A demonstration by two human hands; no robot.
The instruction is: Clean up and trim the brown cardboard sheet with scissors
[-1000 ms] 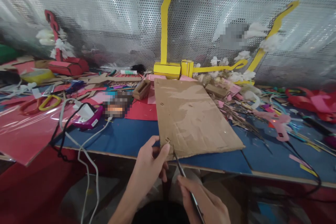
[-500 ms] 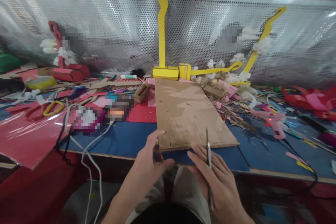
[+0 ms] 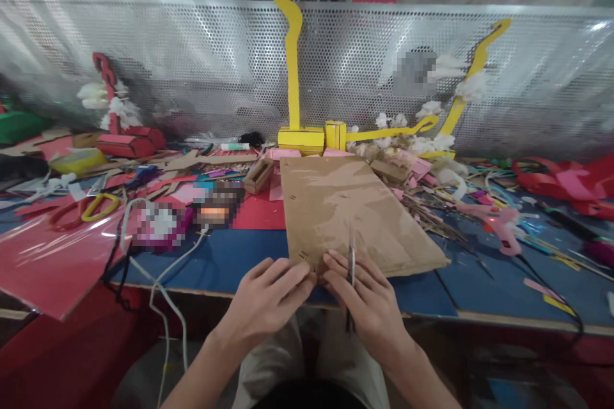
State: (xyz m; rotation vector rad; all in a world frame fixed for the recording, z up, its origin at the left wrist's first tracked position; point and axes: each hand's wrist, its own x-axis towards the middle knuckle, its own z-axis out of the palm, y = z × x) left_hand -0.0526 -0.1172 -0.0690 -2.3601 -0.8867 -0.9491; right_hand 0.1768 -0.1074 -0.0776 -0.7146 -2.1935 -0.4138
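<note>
Cardboard: a flat brown piece [image 3: 330, 211] lies on the blue desk [image 3: 206, 268] before the person, its near edge by the hands; the near left corner is partly covered by fingers.
Left hand: the left hand [image 3: 271, 300] has its fingertips at that corner; whether its grip is pinching the edge or only resting there, I cannot tell.
Right hand: the right hand [image 3: 369, 300] has its fingertips at the near edge too, close beside the left, its grip narrow around a slim metal tool.
Tool: the slim metal tool [image 3: 352, 262] stands up between the fingers; its tip is blurred and its lower end hard to make out, so the kind is uncertain.
Left side: scissors [image 3: 86, 216] lie on a shiny red sheet [image 3: 38, 255], which the picture's edge cuts off; a purple object [image 3: 185, 223] is mostly pixelated.
Right side: a pink glue gun [image 3: 503, 227] lies among scraps, its black cord running over the desk's edge.
Behind: a yellow hook [image 3: 291, 64] rises from a yellow box [image 3: 301, 139] before a perforated metal screen [image 3: 206, 64]; a pixelated patch hides part of the screen.
</note>
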